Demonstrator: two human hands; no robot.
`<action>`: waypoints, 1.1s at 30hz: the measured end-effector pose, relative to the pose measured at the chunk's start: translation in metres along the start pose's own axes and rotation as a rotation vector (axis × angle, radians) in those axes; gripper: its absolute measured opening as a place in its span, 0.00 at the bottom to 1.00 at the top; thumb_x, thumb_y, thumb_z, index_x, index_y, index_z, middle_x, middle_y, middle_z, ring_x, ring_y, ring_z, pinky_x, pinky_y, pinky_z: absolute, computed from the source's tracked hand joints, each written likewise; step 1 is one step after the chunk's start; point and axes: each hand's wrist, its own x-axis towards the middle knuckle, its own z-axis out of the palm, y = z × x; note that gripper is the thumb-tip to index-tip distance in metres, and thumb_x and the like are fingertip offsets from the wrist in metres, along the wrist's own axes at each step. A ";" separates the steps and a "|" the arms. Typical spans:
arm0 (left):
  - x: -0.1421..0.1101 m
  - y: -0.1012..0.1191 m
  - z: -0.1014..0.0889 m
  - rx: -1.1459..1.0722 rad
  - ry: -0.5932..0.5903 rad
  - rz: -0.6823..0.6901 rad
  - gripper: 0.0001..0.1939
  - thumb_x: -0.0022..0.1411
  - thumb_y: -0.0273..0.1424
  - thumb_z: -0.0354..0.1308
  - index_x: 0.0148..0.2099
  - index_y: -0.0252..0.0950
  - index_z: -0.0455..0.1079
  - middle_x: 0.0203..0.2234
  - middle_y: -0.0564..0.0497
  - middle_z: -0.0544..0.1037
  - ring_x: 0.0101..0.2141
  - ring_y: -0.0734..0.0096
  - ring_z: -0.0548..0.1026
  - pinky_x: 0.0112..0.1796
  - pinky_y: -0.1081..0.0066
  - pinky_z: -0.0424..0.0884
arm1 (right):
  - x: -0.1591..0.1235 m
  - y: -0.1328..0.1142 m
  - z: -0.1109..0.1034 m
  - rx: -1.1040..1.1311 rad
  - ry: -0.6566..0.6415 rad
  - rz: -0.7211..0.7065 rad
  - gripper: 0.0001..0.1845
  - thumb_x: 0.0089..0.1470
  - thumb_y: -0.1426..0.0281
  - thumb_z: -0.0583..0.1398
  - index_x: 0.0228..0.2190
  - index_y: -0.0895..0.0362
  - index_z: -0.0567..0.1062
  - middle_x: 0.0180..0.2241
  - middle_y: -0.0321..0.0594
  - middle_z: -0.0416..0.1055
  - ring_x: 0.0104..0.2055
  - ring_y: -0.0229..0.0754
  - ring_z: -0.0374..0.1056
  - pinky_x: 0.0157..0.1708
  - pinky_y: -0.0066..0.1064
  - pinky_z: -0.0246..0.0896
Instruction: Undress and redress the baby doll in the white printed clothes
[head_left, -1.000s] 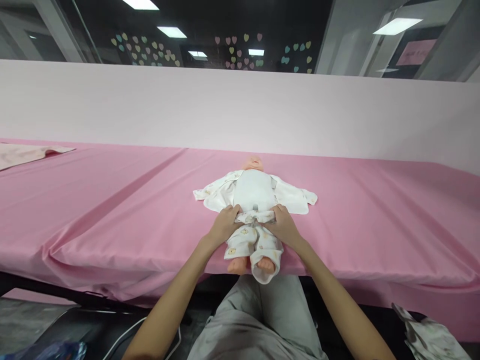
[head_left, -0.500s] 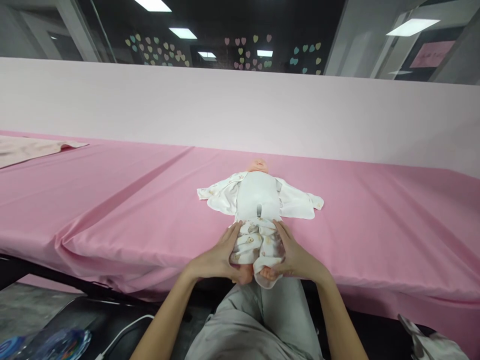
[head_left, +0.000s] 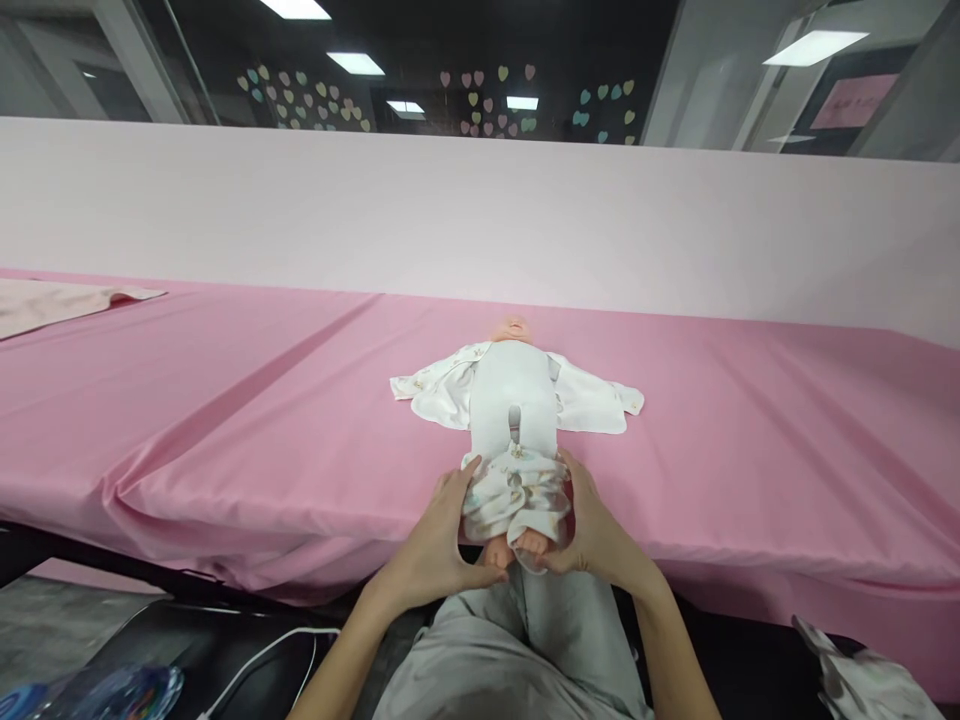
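Note:
A baby doll (head_left: 513,400) lies on its back on the pink table (head_left: 225,400), head away from me, feet at the near edge. Its printed white jacket (head_left: 439,390) is spread open to both sides under it. The small printed trousers (head_left: 514,495) are bunched around its lower legs. My left hand (head_left: 439,535) grips the trousers' left side and my right hand (head_left: 592,525) grips the right side. The doll's bare feet (head_left: 517,545) stick out between my hands.
A pale pink wall (head_left: 480,220) runs behind the table. A light pink cloth (head_left: 52,300) lies at the far left. A crumpled printed cloth (head_left: 862,675) sits at the lower right, a white cable (head_left: 255,650) at the lower left. My grey-trousered legs (head_left: 517,660) are below the table edge.
Both hands have slid the trousers from the doll's waist down toward its feet, baring its white thighs. The trousers are now bunched at the lower legs.

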 end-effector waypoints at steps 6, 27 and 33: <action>-0.011 0.004 0.026 0.302 0.268 0.162 0.37 0.55 0.30 0.57 0.64 0.40 0.44 0.38 0.47 0.69 0.44 0.61 0.68 0.52 0.49 0.61 | -0.016 -0.003 0.007 -0.052 0.091 0.007 0.44 0.40 0.68 0.65 0.57 0.55 0.56 0.48 0.45 0.62 0.50 0.47 0.59 0.49 0.40 0.60; -0.036 -0.013 0.050 0.448 0.335 0.375 0.29 0.53 0.21 0.50 0.59 0.35 0.55 0.35 0.45 0.76 0.32 0.64 0.73 0.39 0.62 0.71 | -0.030 -0.008 0.049 -0.074 0.383 -0.169 0.18 0.42 0.81 0.51 0.32 0.55 0.75 0.28 0.40 0.70 0.33 0.43 0.62 0.31 0.34 0.59; -0.080 -0.053 0.098 0.466 -0.356 0.029 0.19 0.45 0.28 0.58 0.43 0.34 0.72 0.33 0.42 0.78 0.38 0.53 0.74 0.49 0.52 0.64 | -0.065 0.003 0.045 -0.336 -0.053 -0.183 0.10 0.42 0.79 0.58 0.24 0.52 0.76 0.22 0.37 0.69 0.33 0.44 0.63 0.49 0.47 0.55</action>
